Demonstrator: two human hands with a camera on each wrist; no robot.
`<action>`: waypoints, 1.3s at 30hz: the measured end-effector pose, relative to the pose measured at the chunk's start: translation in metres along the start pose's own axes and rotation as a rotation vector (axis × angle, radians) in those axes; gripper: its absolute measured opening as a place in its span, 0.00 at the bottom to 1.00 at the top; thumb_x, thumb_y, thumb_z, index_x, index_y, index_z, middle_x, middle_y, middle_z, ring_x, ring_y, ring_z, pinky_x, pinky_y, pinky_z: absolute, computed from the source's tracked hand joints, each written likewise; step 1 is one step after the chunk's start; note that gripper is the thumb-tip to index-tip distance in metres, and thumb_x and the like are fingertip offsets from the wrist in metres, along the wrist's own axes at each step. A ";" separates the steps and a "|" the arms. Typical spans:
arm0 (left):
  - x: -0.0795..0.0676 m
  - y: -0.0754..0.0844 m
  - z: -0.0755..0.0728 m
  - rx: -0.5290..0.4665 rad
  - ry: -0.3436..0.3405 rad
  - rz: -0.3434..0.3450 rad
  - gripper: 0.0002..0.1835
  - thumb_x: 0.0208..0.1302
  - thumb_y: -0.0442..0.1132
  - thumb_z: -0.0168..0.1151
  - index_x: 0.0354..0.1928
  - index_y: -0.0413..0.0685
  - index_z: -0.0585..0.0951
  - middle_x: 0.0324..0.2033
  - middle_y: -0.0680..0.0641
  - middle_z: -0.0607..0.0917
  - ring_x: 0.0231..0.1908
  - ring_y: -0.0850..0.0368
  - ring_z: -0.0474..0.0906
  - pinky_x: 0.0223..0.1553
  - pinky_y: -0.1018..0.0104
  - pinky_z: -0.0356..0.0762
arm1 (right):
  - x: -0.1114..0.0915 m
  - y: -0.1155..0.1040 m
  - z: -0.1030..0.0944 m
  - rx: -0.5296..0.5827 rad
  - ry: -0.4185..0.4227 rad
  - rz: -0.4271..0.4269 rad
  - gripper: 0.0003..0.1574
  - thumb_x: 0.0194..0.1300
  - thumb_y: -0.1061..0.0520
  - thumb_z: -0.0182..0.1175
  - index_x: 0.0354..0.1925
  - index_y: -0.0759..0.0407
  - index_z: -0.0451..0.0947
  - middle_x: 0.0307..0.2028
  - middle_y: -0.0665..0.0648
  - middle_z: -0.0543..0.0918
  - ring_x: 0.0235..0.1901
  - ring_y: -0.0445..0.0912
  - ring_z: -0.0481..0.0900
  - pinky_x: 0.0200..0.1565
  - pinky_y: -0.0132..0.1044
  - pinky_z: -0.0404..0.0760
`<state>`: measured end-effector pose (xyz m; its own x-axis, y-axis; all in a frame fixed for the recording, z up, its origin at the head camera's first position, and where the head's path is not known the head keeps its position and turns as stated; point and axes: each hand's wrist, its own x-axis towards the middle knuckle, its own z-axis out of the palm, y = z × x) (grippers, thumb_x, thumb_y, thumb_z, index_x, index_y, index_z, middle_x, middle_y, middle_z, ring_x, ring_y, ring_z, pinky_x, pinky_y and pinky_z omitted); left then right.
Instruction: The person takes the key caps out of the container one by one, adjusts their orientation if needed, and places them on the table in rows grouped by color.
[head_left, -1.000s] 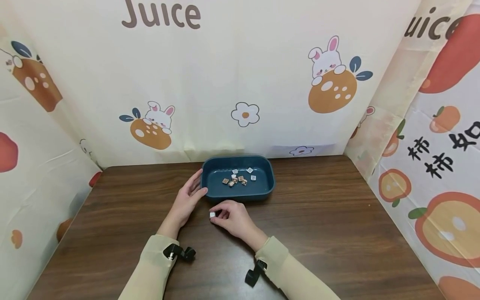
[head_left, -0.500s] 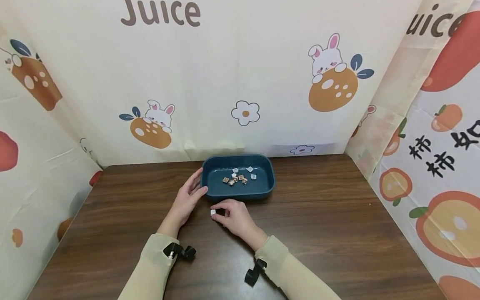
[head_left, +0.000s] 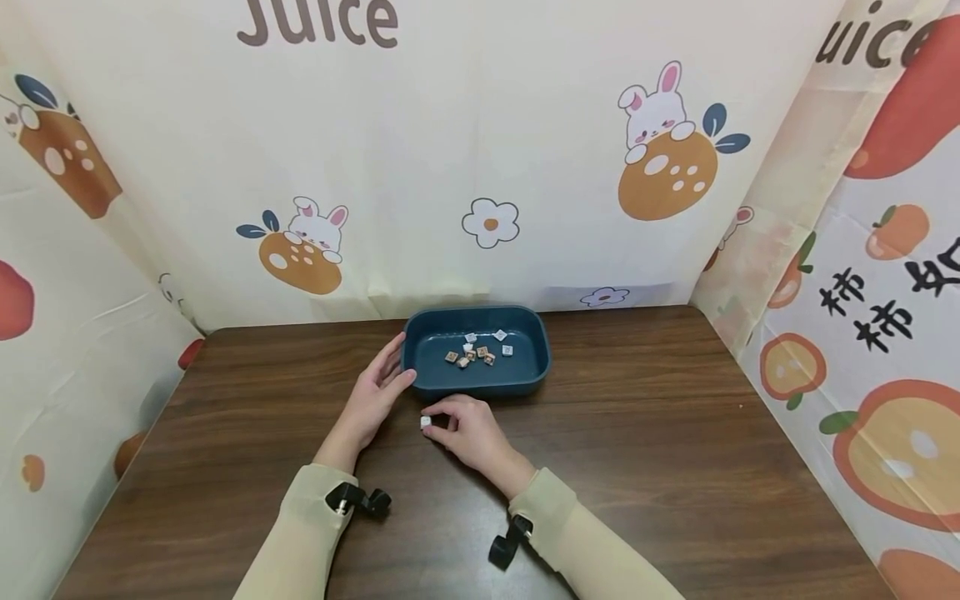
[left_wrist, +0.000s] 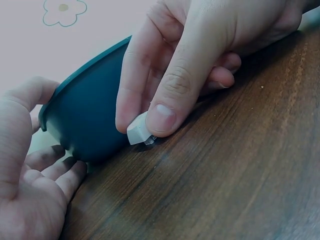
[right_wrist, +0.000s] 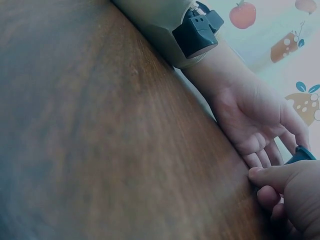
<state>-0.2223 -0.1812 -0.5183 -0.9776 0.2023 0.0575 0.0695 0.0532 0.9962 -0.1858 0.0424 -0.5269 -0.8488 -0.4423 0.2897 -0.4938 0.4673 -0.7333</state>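
My right hand (head_left: 471,435) pinches a small white keycap (left_wrist: 139,131) between thumb and fingertips, low over the table in front of the tray's left end. In the left wrist view the keycap's tapered side faces out, its underside mostly hidden. My left hand (head_left: 372,398) rests against the left end of a dark blue tray (head_left: 480,389), thumb by the near corner and fingers along its outer wall. Several small keycap-like pieces, brown ones (head_left: 452,357) and white ones (head_left: 507,351), lie loose inside the tray. The right wrist view shows both hands, but the keycap is hidden there.
The brown wooden table (head_left: 637,433) ends at a printed cloth backdrop (head_left: 420,150) just behind the tray. More printed cloth hangs on the left and right sides. A black wrist camera (head_left: 360,501) sticks out from the left cuff, another from the right cuff.
The right thumb and fingers have shifted slightly, turning the keycap a little in the pinch. My left hand and the tray hold their places; the head view has tilted slightly.
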 end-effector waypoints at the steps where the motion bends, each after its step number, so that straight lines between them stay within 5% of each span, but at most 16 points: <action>1: 0.000 0.000 0.000 0.000 0.001 0.000 0.36 0.85 0.38 0.59 0.88 0.59 0.59 0.84 0.43 0.63 0.82 0.43 0.62 0.73 0.67 0.69 | 0.000 0.000 0.000 -0.003 0.001 -0.004 0.13 0.68 0.56 0.79 0.51 0.53 0.93 0.44 0.52 0.90 0.26 0.32 0.76 0.32 0.28 0.79; 39: -0.001 0.003 0.001 -0.034 0.000 -0.003 0.37 0.85 0.37 0.59 0.88 0.59 0.59 0.85 0.44 0.62 0.82 0.42 0.61 0.66 0.77 0.72 | -0.001 -0.003 0.001 -0.021 0.001 0.016 0.14 0.69 0.57 0.78 0.52 0.55 0.92 0.47 0.53 0.90 0.27 0.32 0.76 0.35 0.28 0.79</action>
<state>-0.2206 -0.1799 -0.5156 -0.9778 0.2022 0.0540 0.0593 0.0201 0.9980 -0.1835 0.0410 -0.5252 -0.8566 -0.4341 0.2790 -0.4845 0.4904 -0.7244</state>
